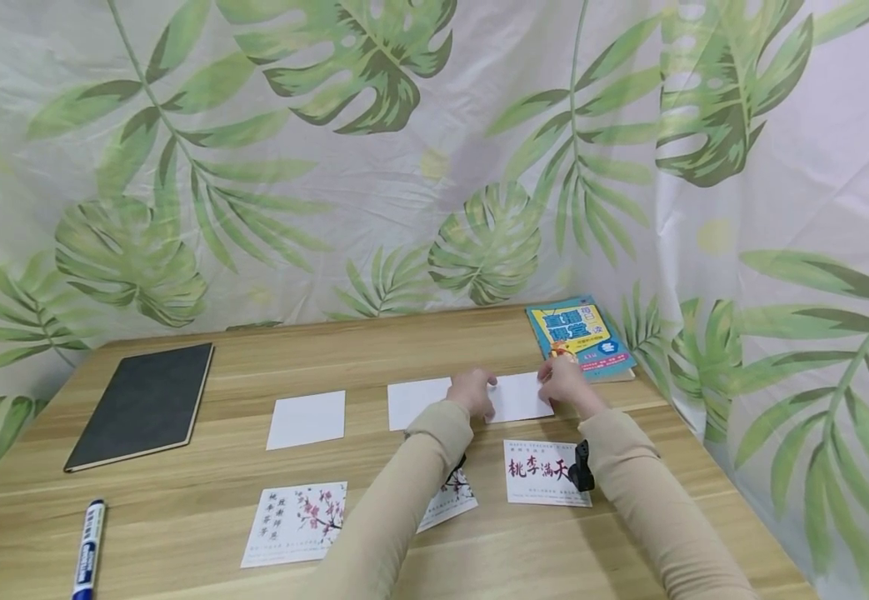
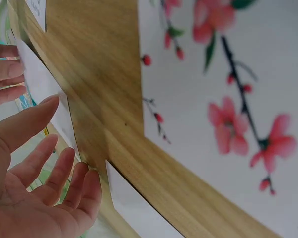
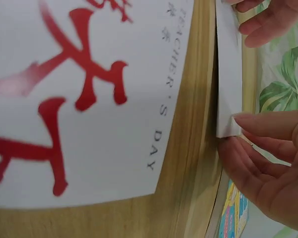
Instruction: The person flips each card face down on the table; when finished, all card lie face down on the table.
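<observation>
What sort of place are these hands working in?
Likely an indoor desk space, perhaps a study or craft corner: a wood-grain table stands before a leaf-print hanging, with a dark notebook lying on it. The wider room is out of sight, so I can't be surer.

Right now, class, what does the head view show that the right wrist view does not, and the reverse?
Only head: the black notebook, the marker and the blossom card at left.
Only right wrist: readable English words, TEACHER'S DAY, on the red-lettered card.
Both: that card, the right hand, the left hand, the white card between them, the book and leafy curtain.
</observation>
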Demonstrator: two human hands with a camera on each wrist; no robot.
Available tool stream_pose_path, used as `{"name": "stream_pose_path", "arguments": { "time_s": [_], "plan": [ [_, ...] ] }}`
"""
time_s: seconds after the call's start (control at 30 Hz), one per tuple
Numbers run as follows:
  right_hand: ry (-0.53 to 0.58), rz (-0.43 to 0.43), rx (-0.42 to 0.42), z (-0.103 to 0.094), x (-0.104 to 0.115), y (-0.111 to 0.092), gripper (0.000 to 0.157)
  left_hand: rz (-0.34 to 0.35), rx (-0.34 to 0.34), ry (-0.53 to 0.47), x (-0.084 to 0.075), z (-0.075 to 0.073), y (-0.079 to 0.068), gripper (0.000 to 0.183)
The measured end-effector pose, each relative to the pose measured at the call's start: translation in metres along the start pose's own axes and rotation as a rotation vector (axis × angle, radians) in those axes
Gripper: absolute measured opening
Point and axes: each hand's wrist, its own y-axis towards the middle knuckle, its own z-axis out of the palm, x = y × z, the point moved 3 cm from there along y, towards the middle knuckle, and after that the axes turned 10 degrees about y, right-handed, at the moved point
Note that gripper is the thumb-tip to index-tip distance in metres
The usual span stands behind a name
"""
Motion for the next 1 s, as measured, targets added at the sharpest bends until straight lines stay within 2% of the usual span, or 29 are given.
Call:
{"name": "stream_pose_path", "arguments": {
  "time_s": [0.23,0.47,0.77,0.87,1.0],
  "plan": [
    [-0.086,-0.021,0.067,0.005,0.001,-0.003,0.028,-0.010,0.011,-0.042,0.003,0.002,0.001,0.061],
    [-0.070,-0.041,0.073,0.005,-0.003,-0.004,0.032,0.005,0.002,-0.075,0.004,0.001,-0.002,0.056],
    [-0.041,-0.160,0.055,-0.014,-0.016,-0.006,0.038,0.109,0.014,-0.178,0.001,-0.019,-0.010,0.046],
    [-0.058,-0.160,0.067,-0.018,-0.010,-0.015,0.041,0.120,0.018,-0.188,-0.001,-0.026,-0.014,0.045],
    [-0.067,-0.200,0.095,-0.023,-0.005,-0.031,0.044,0.129,0.000,-0.187,-0.003,-0.033,-0.023,0.046]
  ]
}}
